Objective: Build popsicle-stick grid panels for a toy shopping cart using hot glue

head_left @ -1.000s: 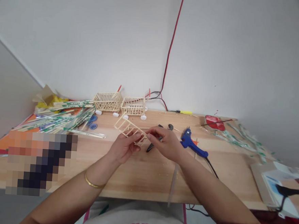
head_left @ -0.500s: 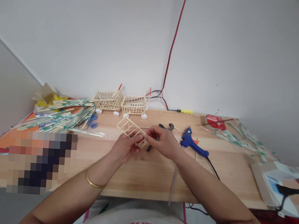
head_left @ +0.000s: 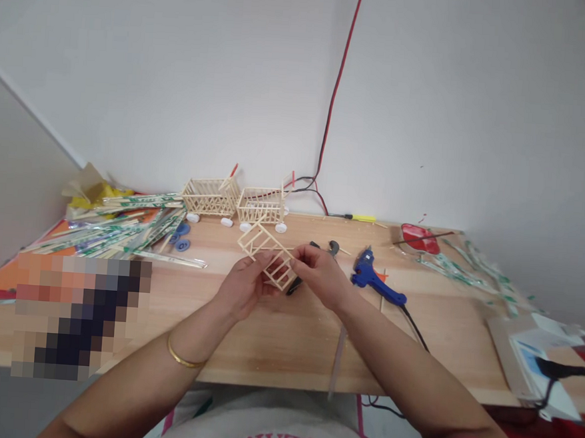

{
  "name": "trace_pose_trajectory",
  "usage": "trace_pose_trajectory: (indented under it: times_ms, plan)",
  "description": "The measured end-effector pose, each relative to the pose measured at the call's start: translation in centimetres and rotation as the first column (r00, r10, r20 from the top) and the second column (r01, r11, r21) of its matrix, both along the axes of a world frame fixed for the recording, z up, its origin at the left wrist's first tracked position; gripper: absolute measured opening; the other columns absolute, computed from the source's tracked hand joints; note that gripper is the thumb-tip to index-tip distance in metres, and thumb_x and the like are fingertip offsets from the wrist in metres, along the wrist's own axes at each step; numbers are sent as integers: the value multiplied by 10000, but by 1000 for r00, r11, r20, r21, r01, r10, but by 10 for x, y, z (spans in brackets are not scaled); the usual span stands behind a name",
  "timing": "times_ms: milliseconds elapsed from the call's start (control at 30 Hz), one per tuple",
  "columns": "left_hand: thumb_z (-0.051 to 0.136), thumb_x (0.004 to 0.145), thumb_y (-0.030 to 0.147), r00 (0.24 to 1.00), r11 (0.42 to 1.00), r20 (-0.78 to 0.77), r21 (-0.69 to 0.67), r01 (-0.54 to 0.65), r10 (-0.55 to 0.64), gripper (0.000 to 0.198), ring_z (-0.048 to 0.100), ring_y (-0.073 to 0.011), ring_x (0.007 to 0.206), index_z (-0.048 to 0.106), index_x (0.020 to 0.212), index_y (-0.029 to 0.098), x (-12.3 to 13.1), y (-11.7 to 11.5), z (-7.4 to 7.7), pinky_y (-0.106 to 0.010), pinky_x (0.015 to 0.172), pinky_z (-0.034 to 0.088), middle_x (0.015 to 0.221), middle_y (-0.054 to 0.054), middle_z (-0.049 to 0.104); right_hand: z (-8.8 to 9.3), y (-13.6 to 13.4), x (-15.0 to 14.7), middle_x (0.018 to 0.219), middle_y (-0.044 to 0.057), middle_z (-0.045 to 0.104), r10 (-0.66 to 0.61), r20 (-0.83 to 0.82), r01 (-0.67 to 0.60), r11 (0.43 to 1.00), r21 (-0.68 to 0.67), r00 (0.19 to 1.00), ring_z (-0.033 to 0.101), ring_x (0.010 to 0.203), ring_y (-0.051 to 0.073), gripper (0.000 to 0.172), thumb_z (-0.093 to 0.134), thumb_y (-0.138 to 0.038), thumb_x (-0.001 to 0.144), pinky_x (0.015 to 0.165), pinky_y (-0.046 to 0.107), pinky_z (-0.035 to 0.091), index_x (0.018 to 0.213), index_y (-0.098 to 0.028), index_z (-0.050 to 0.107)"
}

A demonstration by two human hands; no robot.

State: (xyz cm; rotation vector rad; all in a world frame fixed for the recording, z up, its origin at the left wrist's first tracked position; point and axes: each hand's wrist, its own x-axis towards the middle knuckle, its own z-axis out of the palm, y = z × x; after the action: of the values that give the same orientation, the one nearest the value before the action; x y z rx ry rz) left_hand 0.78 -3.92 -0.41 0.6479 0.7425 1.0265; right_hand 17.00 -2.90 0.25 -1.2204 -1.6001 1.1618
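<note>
A small ladder-like frame of pale wooden sticks [head_left: 273, 235] is held tilted above the table, its crossbars showing. My left hand [head_left: 242, 285] grips its lower left part between thumb and fingers; some of those fingers are behind the sticks. On the frame's right edge, the thumb and fingertips of my right hand [head_left: 319, 273] are pinched. Whether a small piece is also in that pinch cannot be made out. Beneath and behind my right hand lies a dark hand tool [head_left: 334, 248], partly covered. A blue glue gun [head_left: 381, 284] rests to its right.
Two stick-built carts, a left one [head_left: 210, 201] and a right one [head_left: 261, 207], stand on white wheels near the wall. Wrapped sticks [head_left: 121, 230] are heaped left, beside blue wheels [head_left: 182, 245]. A yellow-handled tool [head_left: 363, 218], red packet [head_left: 419, 238] and white box [head_left: 516, 355] lie rightward.
The stick frame has turned in my hands, so more of its crossbars face me. My right hand has shifted slightly to the right along its edge.
</note>
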Motion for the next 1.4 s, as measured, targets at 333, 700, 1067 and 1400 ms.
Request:
trace_pose_trajectory:
  times_ms: [333,700,1067,1400]
  plan:
    - [689,713,434,996,999,-84,41,16,-13,324,574,-118,565,664,817,129,1,-2,0,-217,465,441,680,-24,647,-5,-3,-6,687,-25,561,-40,-126,30,996,-83,991,492,632,112,213,553,-384,786,630,244,403,714,-186,526]
    - [729,694,300,994,991,-107,124,45,-32,199,497,-77,547,658,791,142,2,-4,-3,-180,452,372,631,16,561,-1,-8,-8,767,8,621,53,-55,-53,999,6,997,566,725,139,241,537,-416,823,696,268,464,794,-179,576]
    - [730,694,233,993,991,-71,94,-93,100,149,545,-80,558,647,786,150,-12,8,1,-159,413,432,680,11,608,34,-2,89,707,21,619,-590,313,419,777,469,744,539,638,143,269,524,-414,828,612,260,406,810,-170,637]
    - [753,642,187,988,988,-39,44,-147,149,191,596,-96,577,640,792,149,-8,9,3,-162,411,450,697,8,638,-3,-36,153,1021,129,629,-310,821,182,950,253,479,580,920,243,396,613,-359,735,780,321,421,1068,-145,611]
